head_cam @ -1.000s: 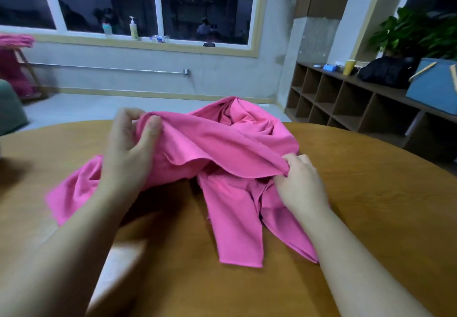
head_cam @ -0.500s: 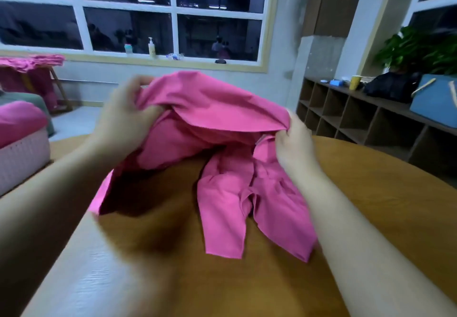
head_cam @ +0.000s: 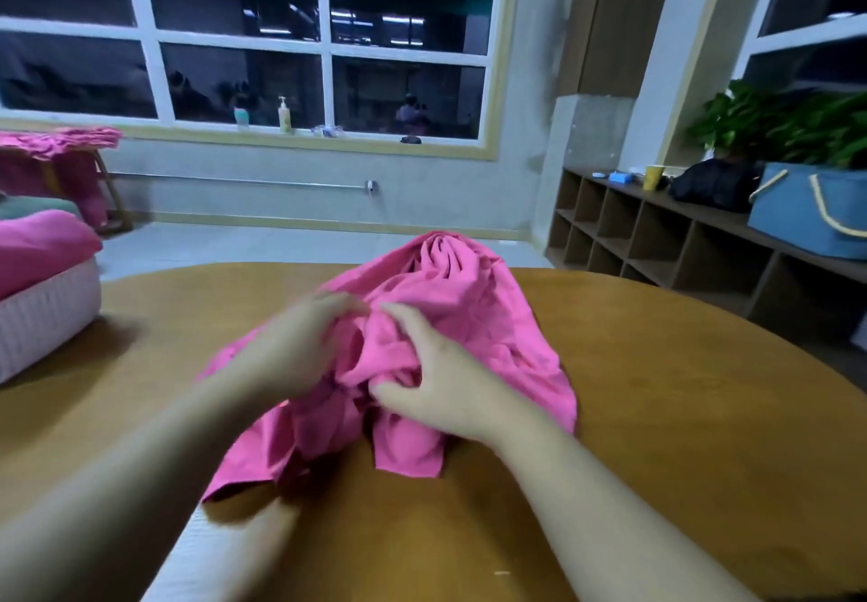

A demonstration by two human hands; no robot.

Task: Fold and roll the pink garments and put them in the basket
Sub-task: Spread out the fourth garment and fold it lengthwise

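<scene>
A crumpled pink garment (head_cam: 469,315) lies heaped on the round wooden table (head_cam: 680,414), with loose ends trailing toward me. My right hand (head_cam: 441,381) grips a bunch of its cloth near the middle, fingers and thumb curled into the folds. Just beside it, my left hand (head_cam: 300,348) lies on the cloth's left part with fingers reaching into a fold. That hand is motion-blurred and its hold is unclear. At the table's left edge stands a white woven basket (head_cam: 42,324) with another pink garment (head_cam: 37,245) in it.
More pink cloth hangs over a wooden rack (head_cam: 61,151) at far left. Cubby shelves (head_cam: 657,235) along the right wall carry a blue bag (head_cam: 816,207), a black bag and plants. A window sill with bottles runs behind.
The garment, held up in the air half a second ago, now lies back on the table in a heap. Both hands have come down and moved together at its middle.
</scene>
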